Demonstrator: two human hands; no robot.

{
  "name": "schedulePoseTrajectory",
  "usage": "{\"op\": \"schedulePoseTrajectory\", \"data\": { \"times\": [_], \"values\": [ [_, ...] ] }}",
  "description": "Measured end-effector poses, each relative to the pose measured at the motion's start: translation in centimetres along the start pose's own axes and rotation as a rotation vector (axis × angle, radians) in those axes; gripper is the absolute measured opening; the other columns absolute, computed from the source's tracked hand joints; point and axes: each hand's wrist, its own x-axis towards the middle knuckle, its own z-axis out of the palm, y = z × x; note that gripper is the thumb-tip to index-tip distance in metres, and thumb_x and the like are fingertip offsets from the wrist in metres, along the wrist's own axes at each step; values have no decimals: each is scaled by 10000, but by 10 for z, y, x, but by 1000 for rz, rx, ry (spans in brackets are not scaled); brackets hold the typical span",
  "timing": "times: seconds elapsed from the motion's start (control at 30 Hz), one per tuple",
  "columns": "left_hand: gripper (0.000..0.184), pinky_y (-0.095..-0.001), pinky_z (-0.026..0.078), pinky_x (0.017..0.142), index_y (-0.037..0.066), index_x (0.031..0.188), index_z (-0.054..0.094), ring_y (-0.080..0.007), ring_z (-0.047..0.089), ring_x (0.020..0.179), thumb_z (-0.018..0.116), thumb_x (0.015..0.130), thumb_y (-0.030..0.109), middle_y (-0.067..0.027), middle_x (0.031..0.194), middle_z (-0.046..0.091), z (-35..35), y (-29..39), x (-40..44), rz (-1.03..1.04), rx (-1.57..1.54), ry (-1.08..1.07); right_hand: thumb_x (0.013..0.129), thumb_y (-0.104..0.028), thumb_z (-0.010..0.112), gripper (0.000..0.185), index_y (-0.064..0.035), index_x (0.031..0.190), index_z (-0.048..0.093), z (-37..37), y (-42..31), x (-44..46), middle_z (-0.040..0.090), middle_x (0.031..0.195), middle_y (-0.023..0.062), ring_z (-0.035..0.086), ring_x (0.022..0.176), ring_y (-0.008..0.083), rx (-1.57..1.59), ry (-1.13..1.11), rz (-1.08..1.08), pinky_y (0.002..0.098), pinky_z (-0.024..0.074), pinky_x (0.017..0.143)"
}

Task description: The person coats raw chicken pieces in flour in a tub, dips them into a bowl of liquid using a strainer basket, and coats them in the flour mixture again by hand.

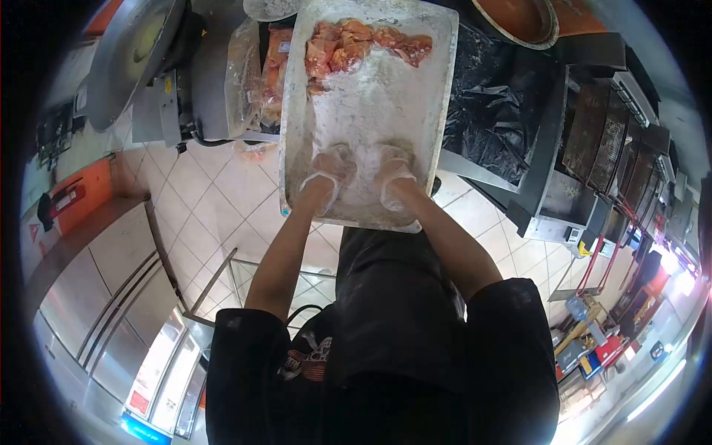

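Note:
A large pale tray with a worn rim holds a bed of white flour. Pieces of raw meat, reddish-orange, lie in a heap at its far end, some dusted white. Both my hands wear clear plastic gloves and are down in the flour near the tray's close end. My left hand is at the left, my right hand at the right, with a strip of flour between them. Flour covers the fingers, so their shape does not show. The meat lies well beyond both hands.
A bag of raw meat lies left of the tray, near a wok. Right of it are black plastic sheeting and a fryer with baskets. A round pan stands at the far right. Tiled floor shows below.

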Motion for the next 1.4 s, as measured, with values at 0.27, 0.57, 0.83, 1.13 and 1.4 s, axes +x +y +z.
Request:
{"op": "schedulePoseTrajectory", "data": {
  "times": [0.27,0.57,0.83,1.13,1.4],
  "values": [
    [289,-337,482,749,46,1028,597,-236,597,826,608,825,251,-120,937,620,1,-32,-13,89,-769,43,852,-406,461,523,-69,1253,476,-36,-9,-33,483,1263,180,455,1166,327,132,57,1,407,340,988],
    [215,-250,482,680,42,1035,597,-122,584,823,603,830,107,-41,978,614,-18,7,-26,-169,-1214,-69,814,-453,537,587,-43,1232,485,-45,-26,-36,594,1046,186,558,996,334,529,404,-37,405,429,863],
    [321,-359,413,925,39,1146,559,-206,525,1065,551,836,119,-82,1080,601,-21,-6,-30,37,-223,-138,796,-393,567,417,-75,1063,589,-34,-37,-42,614,870,184,591,840,347,493,482,-286,413,464,750],
    [346,-318,398,947,-9,1169,541,-241,549,1058,506,921,230,-144,1173,568,-21,-61,-35,145,-942,242,774,-188,533,229,15,862,592,-10,-37,-20,595,780,207,596,730,326,29,693,-290,411,476,697],
    [452,-362,359,985,0,1245,490,-303,467,1184,514,897,288,-162,1261,521,-27,-83,-17,-7,-432,211,741,-154,532,234,22,871,616,-89,-44,-45,600,768,161,597,687,282,-123,198,-422,419,488,636]
  ]
}}
